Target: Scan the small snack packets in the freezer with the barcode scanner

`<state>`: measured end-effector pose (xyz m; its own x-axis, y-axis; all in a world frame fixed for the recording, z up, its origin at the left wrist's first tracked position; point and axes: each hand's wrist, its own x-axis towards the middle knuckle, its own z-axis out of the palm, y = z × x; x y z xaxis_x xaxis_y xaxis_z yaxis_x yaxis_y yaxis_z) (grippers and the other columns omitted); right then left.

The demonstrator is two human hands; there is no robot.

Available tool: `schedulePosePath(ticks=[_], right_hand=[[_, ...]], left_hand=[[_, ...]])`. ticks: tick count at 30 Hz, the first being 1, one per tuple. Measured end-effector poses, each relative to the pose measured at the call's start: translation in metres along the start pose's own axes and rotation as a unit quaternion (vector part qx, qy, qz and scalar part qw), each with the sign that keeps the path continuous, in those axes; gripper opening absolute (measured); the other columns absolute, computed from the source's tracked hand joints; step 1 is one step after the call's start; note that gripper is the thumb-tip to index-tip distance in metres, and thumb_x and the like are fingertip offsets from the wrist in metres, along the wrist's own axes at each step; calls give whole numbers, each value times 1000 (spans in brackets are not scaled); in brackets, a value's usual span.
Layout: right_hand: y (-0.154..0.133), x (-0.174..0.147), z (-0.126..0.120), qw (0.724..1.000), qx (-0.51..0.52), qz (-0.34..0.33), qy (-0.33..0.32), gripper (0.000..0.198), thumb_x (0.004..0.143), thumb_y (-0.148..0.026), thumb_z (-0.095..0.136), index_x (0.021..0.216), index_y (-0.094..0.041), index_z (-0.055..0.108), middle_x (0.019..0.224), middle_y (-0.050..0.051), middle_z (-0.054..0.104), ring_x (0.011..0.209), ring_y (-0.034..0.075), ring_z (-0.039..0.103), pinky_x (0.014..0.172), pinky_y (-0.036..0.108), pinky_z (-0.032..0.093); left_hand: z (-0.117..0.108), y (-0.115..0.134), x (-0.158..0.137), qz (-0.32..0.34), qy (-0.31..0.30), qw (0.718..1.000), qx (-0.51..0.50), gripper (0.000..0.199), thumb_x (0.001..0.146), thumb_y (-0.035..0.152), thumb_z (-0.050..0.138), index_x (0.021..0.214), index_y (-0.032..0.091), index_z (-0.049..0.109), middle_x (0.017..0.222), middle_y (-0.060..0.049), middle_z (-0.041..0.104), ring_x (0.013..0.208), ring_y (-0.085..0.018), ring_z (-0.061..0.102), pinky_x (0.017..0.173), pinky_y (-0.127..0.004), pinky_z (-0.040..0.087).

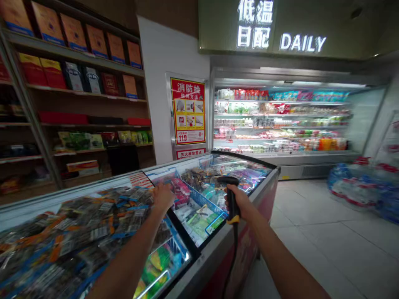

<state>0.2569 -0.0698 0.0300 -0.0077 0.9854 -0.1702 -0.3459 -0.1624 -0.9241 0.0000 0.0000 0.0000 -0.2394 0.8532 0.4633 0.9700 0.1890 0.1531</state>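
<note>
My right hand is wrapped round the grip of a black and yellow barcode scanner, held upright over the freezer's front edge with its cord hanging down. My left hand reaches over the chest freezer, at the right end of a heap of small packets with blue and orange edges. The fingers of that hand are blurred, and whether they hold a packet or the lid's edge is hard to see. Pink packages lie below the glass, just right of it.
Blue wire baskets divide the freezer's goods. Shelves of boxes rise at the left. A red fire hydrant sign hangs on the wall ahead. Beyond it stands a lit refrigerated display. Bottled water packs sit on the tiled floor at right.
</note>
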Motion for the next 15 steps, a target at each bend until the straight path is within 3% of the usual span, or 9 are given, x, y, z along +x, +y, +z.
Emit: schedulePosePath(ticks=[7, 11, 15], right_hand=[[-9, 15, -39, 998, 8, -7, 58, 20, 70, -36, 47, 66, -17, 45, 44, -3, 47, 34, 9, 44, 32, 21, 36], [-9, 26, -57, 997, 8, -7, 74, 22, 69, -38, 49, 66, -16, 46, 45, -3, 48, 34, 9, 44, 32, 21, 36], [-12, 30, -74, 996, 16, -9, 85, 23, 68, -40, 51, 69, -17, 47, 47, -4, 48, 35, 9, 45, 33, 21, 36]], left_hand=[[41, 101, 3, 114, -82, 983, -118, 42, 67, 14, 44, 108, 19, 53, 116, -10, 46, 105, -22, 42, 84, -31, 32], [72, 150, 7, 129, -151, 968, -155, 45, 70, 19, 44, 114, 22, 48, 116, -9, 49, 105, -22, 43, 83, -32, 33], [90, 177, 13, 116, -184, 962, -166, 45, 74, 30, 42, 118, 25, 44, 112, -9, 53, 105, -25, 43, 83, -38, 32]])
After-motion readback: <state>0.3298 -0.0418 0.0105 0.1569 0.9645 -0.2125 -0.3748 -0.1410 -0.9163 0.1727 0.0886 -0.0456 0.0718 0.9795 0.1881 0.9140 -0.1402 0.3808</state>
